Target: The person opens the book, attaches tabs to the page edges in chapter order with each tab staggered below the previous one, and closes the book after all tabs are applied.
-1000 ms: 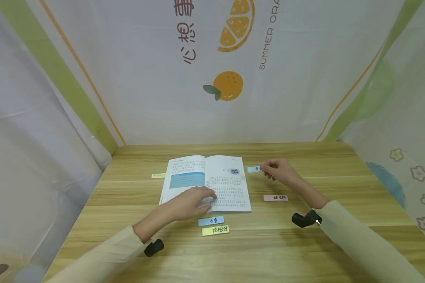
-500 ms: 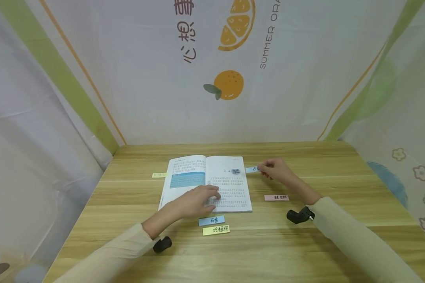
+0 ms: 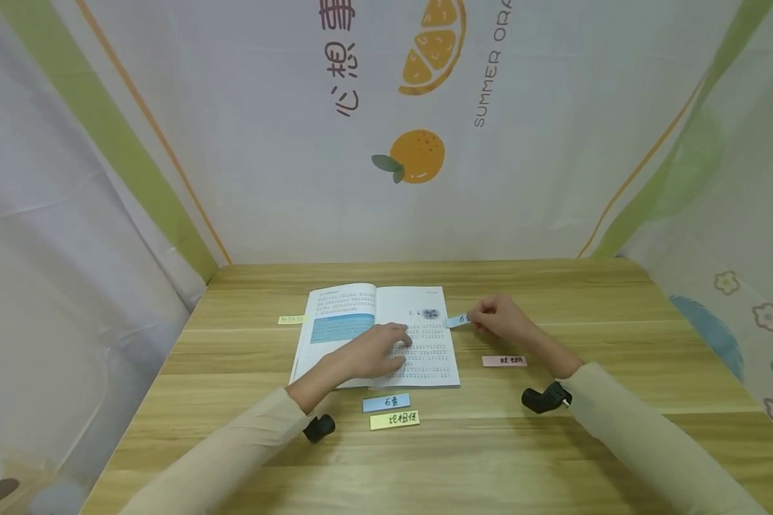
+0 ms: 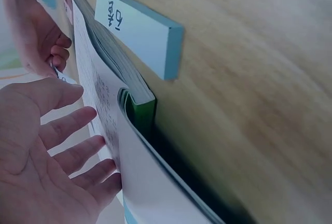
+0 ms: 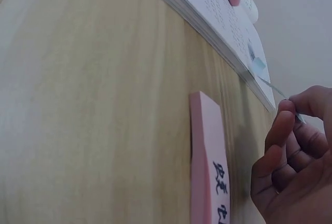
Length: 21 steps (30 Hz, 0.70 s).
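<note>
An open book (image 3: pixel 425 357) lies on the table, printed pages up. My left hand (image 3: pixel 375 349) rests on its right page, near the middle fold; in the left wrist view its fingers (image 4: pixel 78 154) are spread and loosely bent. Beyond the book's right edge, my right hand (image 3: pixel 502 318) pinches a blue sticky note (image 3: pixel 456 321) between thumb and forefinger. The note's free end overlaps the right page's margin, just below a small dark picture. In the right wrist view the blue note (image 5: pixel 272 85) stretches thin from the fingertips to the page.
In front of the book lie a blue sticky note pad (image 3: pixel 386 403) and a yellow pad (image 3: pixel 394 420), both handwritten. A pink pad (image 3: pixel 504 361) sits below my right hand. From the book's left edge sticks a yellow note (image 3: pixel 291 320). A printed curtain (image 3: pixel 522 207) hangs behind the table.
My right hand has brought the blue note leftward and slightly nearer, from beside the book to over the page margin. My left hand has slid right and farther up the page.
</note>
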Tool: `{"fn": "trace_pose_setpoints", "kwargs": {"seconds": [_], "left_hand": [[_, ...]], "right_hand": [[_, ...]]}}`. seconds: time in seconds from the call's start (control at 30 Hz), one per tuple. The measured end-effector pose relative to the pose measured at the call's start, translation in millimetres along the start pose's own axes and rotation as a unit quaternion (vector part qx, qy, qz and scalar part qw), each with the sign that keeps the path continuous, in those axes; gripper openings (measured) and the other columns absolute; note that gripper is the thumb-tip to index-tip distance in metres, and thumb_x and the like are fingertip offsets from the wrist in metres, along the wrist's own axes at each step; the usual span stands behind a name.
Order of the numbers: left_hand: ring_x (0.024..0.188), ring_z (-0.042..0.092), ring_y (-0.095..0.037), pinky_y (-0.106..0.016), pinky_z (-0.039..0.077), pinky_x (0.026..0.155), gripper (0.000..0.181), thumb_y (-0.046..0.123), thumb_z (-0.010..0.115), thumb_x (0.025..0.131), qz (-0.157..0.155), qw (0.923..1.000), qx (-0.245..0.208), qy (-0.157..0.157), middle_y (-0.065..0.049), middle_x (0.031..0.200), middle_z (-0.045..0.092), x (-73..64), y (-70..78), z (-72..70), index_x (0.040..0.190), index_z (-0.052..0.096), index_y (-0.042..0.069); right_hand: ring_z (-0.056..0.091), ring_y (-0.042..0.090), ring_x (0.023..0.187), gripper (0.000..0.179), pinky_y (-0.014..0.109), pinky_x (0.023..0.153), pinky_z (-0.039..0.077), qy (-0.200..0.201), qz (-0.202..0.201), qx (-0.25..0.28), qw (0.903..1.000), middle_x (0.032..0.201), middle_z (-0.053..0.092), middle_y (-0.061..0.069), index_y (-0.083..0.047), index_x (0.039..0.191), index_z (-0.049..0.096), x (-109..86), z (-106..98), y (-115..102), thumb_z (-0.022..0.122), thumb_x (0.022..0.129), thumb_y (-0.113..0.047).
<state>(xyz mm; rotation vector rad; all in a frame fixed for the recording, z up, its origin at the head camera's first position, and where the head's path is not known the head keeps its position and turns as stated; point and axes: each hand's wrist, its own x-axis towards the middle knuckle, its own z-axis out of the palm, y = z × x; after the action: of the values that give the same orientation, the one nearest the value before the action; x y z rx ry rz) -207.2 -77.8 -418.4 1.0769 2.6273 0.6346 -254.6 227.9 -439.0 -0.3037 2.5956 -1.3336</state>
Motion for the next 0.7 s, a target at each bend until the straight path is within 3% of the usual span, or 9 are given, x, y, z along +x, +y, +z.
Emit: {"fn": "trace_pose_setpoints", "kwargs": {"seconds": [0.4,0.7], "left_hand": [[0.137,0.045,-0.037,-0.044,0.034,0.114,0.033,0.013,0.065,0.098,-0.035,0.9994,-0.005,0.000,-0.023,0.146,0.051,27.0,7.5,0.2,0.127,0.064,-0.002],[0.121,0.058,-0.034,-0.044,0.044,0.105,0.033,0.022,0.065,0.100,-0.097,0.9946,-0.017,0.032,-0.018,0.131,0.062,64.5,19.6,-1.5,0.123,0.068,-0.001]], "right_hand": [[0.046,0.018,0.061,0.028,0.026,0.055,0.040,-0.013,-0.013,-0.007,0.9998,0.067,0.059,0.006,-0.001,0.080,0.068,-5.0,5.0,3.6,0.061,0.102,-0.017],[0.046,0.016,0.060,0.027,0.026,0.054,0.039,-0.011,-0.027,-0.010,0.9995,0.067,0.058,0.005,0.000,0.082,0.068,-4.0,2.7,3.8,0.061,0.103,-0.015]]}}
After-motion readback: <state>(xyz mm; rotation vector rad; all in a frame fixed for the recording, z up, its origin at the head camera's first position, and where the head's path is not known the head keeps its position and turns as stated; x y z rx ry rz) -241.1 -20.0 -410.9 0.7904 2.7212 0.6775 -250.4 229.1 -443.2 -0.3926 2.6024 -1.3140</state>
